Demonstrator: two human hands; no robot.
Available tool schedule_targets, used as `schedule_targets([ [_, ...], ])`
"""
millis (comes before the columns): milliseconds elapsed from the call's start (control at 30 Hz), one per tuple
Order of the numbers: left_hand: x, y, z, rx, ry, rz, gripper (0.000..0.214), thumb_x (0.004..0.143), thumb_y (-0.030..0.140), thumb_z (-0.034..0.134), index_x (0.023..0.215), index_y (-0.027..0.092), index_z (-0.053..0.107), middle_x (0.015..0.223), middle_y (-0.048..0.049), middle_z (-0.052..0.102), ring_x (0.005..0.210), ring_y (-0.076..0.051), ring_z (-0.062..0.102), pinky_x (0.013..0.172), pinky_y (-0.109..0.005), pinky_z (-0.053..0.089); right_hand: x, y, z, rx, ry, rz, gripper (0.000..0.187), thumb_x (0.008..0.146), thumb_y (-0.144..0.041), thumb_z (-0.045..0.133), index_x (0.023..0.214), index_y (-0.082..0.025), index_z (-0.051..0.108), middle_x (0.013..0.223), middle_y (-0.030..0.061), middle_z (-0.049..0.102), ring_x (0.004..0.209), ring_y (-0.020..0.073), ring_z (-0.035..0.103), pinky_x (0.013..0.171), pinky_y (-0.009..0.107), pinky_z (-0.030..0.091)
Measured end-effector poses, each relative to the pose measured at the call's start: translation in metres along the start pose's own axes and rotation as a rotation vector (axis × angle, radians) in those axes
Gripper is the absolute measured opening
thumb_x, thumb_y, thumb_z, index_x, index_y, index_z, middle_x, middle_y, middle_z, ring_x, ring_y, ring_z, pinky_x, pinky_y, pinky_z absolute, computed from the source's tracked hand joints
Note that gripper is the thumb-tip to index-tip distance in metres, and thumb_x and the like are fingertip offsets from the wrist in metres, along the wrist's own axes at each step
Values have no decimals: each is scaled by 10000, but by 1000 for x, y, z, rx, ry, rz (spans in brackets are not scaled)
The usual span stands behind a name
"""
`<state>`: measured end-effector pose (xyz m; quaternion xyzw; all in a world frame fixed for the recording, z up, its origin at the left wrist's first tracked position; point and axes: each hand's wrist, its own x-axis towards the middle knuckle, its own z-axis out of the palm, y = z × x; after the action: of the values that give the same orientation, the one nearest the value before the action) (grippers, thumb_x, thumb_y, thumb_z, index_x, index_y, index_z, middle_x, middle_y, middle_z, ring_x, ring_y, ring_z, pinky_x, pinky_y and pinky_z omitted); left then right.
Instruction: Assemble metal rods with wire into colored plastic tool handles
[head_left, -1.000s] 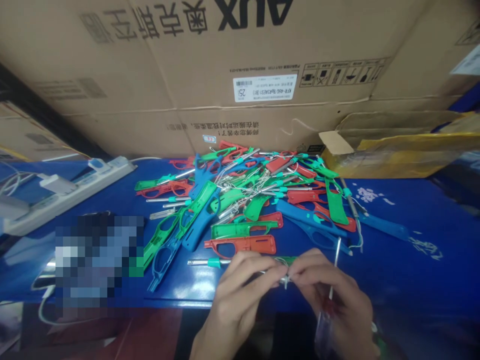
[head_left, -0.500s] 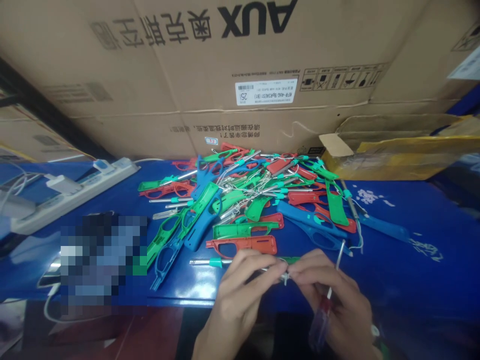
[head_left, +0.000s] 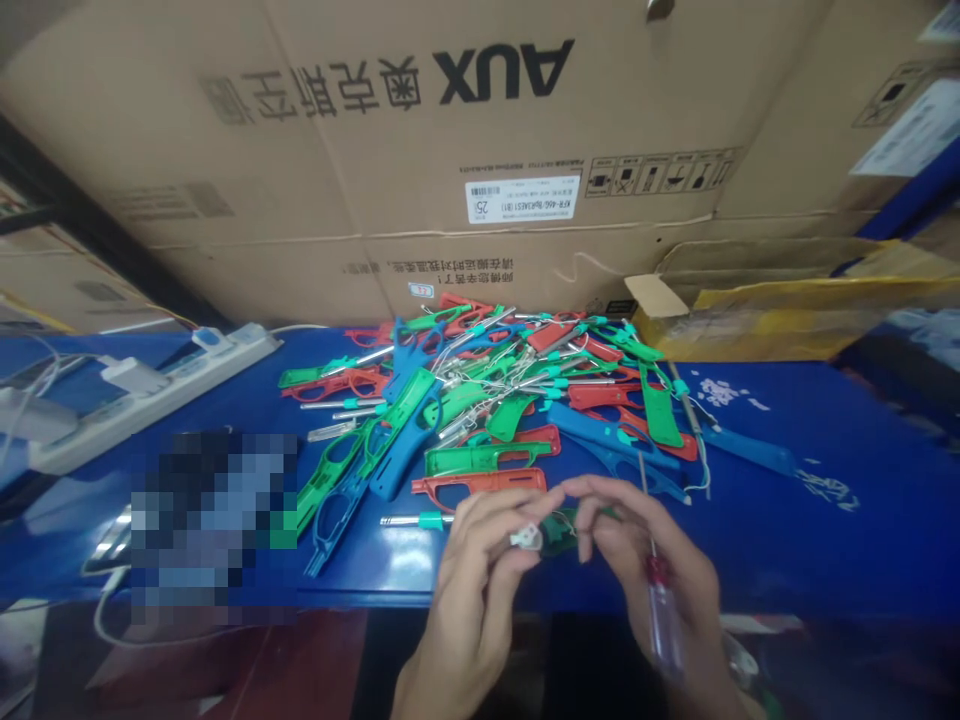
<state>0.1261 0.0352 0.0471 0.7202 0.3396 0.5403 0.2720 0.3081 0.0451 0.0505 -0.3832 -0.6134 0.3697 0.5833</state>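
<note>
A small white plastic part is pinched between the thumb and fingers of my left hand, near the table's front edge. My right hand is curled around a screwdriver with a clear and red handle, its thin shaft pointing up past the fingers. The index fingertips of both hands nearly meet; whether they touch I cannot tell. Below and behind the hands lies a green piece, partly hidden. To its left, a metal tube with a teal collar sticks out from behind my left hand.
Past my hands spreads a pile of red, green and blue lighter shells with metal tubes and wires. Small white bits lie right of it. A power strip sits left, a taped carton back right. A large cardboard box stands behind.
My hands have come apart a little. The white part now shows in my left fingers, turned toward me, and my right fingertips have moved off it. The screwdriver has swung slightly.
</note>
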Motion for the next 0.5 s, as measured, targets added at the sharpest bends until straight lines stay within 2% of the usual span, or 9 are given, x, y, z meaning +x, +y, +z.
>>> schedule_targets([
  [100, -2, 8, 6, 50, 33, -51, 276, 1067, 96, 454, 1279, 243, 552, 1595, -111, 487, 1494, -264, 380, 1175, -525, 347, 2, -2, -2, 7, -26, -19, 291, 1007, -193, 622, 1279, -286, 669, 1237, 90, 706, 752, 129, 693, 670, 256, 625],
  [167, -2, 15, 9, 95, 68, -92, 220, 1063, 129, 487, 1189, 251, 619, 1693, -74, 307, 1536, -278, 303, 1194, -516, 332, 4, -8, -3, -31, -72, -26, 275, 1008, -265, 640, 1280, -293, 675, 1237, 88, 731, 767, 138, 721, 711, 252, 633],
  [200, -1, 17, 9, 95, 76, -112, 202, 1060, 146, 505, 1159, 258, 642, 1702, -58, 272, 1539, -281, 297, 1198, -511, 333, 4, -11, -3, -62, -108, -31, 273, 999, -306, 660, 1270, -298, 687, 1177, 74, 762, 770, 145, 735, 726, 245, 633],
  [267, 1, 21, 10, 43, 50, -145, 191, 1055, 164, 531, 1149, 274, 657, 1673, -49, 319, 1525, -278, 325, 1198, -499, 346, 6, -19, -3, -123, -162, -52, 222, 974, -368, 693, 1180, -299, 738, 992, 36, 802, 732, 149, 747, 715, 218, 625],
  [367, 4, 23, 8, -102, 6, -188, 221, 1050, 189, 561, 1233, 289, 633, 1541, -75, 488, 1445, -262, 438, 1163, -463, 401, 9, -27, 0, -128, -152, -80, 139, 965, -392, 700, 999, -279, 774, 782, -5, 768, 618, 134, 715, 637, 189, 598],
  [433, 5, 23, 6, -233, 17, -202, 267, 1046, 254, 593, 1312, 286, 596, 1382, -88, 608, 1309, -250, 559, 1092, -432, 464, 8, -27, 1, -96, -151, -73, 143, 972, -397, 690, 994, -279, 768, 737, -18, 744, 606, 130, 701, 618, 181, 583],
  [500, 6, 24, 4, -303, 53, -189, 299, 1019, 333, 653, 1308, 272, 603, 1209, -73, 691, 1148, -236, 637, 1012, -403, 498, 7, -25, 1, -94, -172, -55, 134, 970, -389, 695, 1030, -290, 763, 768, -19, 753, 653, 135, 714, 649, 184, 581],
])
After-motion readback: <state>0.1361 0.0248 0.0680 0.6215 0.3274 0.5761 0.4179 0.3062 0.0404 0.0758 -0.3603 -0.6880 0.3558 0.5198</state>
